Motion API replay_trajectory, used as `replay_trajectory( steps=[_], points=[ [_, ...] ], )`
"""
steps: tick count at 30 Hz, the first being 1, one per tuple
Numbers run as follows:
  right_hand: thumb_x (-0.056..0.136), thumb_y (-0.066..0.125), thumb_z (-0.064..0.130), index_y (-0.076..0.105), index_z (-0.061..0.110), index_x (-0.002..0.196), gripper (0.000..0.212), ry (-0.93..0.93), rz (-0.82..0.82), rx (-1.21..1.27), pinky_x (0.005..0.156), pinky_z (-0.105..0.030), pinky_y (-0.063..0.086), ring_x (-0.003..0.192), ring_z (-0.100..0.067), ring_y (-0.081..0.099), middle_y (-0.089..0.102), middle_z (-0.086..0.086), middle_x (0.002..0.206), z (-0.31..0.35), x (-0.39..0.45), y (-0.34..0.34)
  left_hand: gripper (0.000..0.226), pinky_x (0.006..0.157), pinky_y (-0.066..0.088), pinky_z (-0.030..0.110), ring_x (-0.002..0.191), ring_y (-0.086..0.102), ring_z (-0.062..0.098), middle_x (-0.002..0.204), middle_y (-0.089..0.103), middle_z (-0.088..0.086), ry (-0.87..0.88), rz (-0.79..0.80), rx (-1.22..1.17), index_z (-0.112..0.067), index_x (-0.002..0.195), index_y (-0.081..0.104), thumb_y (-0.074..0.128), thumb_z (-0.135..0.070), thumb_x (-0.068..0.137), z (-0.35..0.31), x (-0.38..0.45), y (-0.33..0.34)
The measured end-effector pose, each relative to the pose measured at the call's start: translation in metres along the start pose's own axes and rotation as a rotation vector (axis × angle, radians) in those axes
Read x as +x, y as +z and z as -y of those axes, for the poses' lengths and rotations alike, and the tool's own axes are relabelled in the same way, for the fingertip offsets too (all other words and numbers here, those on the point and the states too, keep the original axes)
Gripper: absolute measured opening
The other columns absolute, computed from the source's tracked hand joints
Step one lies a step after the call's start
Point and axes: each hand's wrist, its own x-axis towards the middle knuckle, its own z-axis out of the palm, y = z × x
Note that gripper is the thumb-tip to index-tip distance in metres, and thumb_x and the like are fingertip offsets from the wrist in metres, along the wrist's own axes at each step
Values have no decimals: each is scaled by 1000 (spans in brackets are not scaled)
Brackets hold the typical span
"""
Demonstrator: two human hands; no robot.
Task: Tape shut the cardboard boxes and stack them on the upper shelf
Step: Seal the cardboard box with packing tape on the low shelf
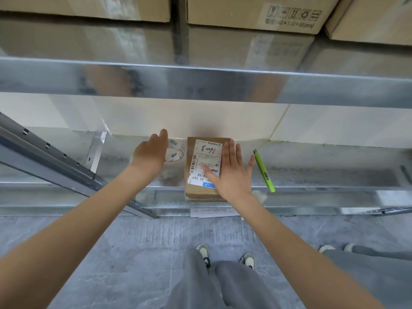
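A small brown cardboard box (196, 188) with a white shipping label lies flat on the lower metal shelf (323, 166). My right hand (233, 172) lies flat on the box's right side, fingers straight and spread. Just left of the box sits a roll of clear tape (176, 153). My left hand (150, 152) is over the roll's left part, fingers bent down around it; the roll is partly hidden by the hand. Above, the upper shelf (200, 83) carries large cardboard boxes (249, 12).
A green utility knife (264, 172) lies on the lower shelf right of the box. A slanted metal rail (51, 161) crosses at the left. Papers (211, 212) lie below the shelf edge. Another person's feet (334, 248) stand at the lower right on the grey floor.
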Motion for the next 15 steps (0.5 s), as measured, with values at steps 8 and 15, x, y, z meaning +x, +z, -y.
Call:
replay_trajectory(
  steps=[8, 15],
  points=[
    [73, 7, 89, -5, 6, 154, 117, -39, 61, -50, 113, -59, -18, 148, -18, -19, -10, -9, 163, 18, 6, -2, 42, 65, 38, 35, 85, 60, 38, 105, 56, 15, -63, -10, -6, -1, 122, 36, 49, 13, 85, -6, 2, 18],
    [92, 41, 45, 1, 3, 154, 85, -275, 39, 48, 119, -50, -12, 149, -22, -14, -5, -12, 163, 71, 4, 14, 51, 60, 37, 31, 86, 65, 32, 107, 56, 11, -59, -51, 121, -3, 126, 35, 58, 10, 82, -11, 7, 18]
  ],
)
